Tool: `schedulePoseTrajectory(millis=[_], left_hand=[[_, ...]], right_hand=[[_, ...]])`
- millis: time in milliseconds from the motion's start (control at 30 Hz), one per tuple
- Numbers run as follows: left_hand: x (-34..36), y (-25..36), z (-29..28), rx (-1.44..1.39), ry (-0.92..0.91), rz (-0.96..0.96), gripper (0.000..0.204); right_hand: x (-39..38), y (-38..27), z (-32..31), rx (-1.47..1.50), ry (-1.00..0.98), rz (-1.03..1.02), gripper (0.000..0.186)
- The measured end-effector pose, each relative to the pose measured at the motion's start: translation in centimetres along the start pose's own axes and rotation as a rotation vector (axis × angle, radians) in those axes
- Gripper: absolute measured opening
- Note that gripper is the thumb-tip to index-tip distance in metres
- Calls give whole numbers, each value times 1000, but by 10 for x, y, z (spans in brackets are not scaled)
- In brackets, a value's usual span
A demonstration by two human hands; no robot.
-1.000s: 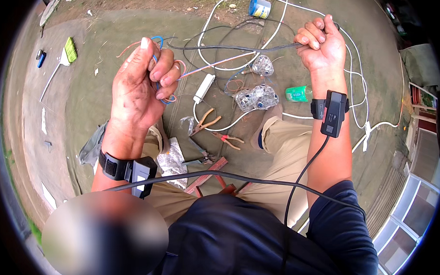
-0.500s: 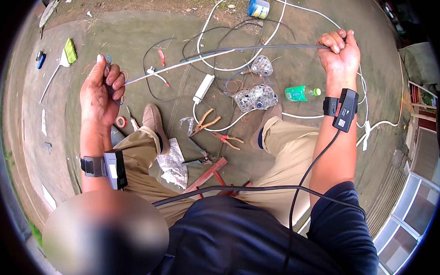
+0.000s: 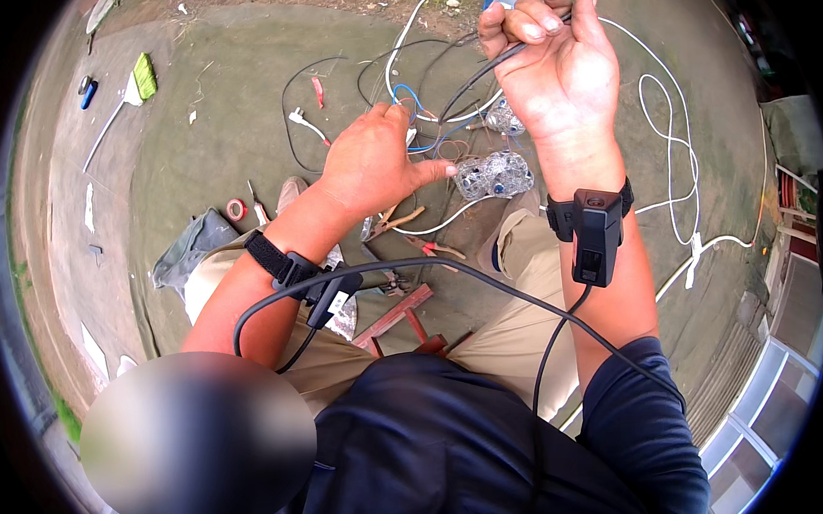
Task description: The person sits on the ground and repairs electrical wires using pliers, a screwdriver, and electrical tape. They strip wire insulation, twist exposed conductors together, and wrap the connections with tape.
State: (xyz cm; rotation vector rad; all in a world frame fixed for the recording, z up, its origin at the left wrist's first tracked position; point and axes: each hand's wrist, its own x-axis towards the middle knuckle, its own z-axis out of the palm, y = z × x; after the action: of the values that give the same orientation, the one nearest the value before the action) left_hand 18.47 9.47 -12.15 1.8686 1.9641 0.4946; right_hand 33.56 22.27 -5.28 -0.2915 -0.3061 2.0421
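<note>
- Tape roll [image 3: 236, 209] and pliers [image 3: 394, 223] lie on the ground, untouched.
- Left hand [image 3: 372, 163]: loosely curled, index finger out, palm down over the wire tangle; what it pinches can't be told.
- Grey cable [image 3: 478, 73] is stretched between the hands.
- Right hand [image 3: 554, 66]: fisted on the cable's upper end.
- Step judged: cable being drawn straight. Next, a firm left-hand grip lower down is needed.

Dark grey cable [image 3: 478, 73], thin and taut, slanting from the raised right fist down to the left hand
</note>
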Motion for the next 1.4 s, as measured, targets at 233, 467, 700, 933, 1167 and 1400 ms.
schedulePoseTrajectory(millis=[233,467,700,933,1167,1400], left_hand=[[8,5,16,71,25,-39,52],[9,0,24,10,-13,-40,53],[6,7,31,10,-56,-64,54],[10,3,40,-107,-41,-68,39],[12,-2,10,-436,-208,-64,25],[10,9,-15,-985,-305,-107,24]], right_hand=[[-7,6,11,32,-56,19,41],[-9,3,15,52,-61,-29,42],[-15,5,27,83,-100,-22,42],[-18,0,31,108,-158,-29,43],[5,-29,4,-208,117,-256,43],[4,10,-38,-226,-22,177,31]])
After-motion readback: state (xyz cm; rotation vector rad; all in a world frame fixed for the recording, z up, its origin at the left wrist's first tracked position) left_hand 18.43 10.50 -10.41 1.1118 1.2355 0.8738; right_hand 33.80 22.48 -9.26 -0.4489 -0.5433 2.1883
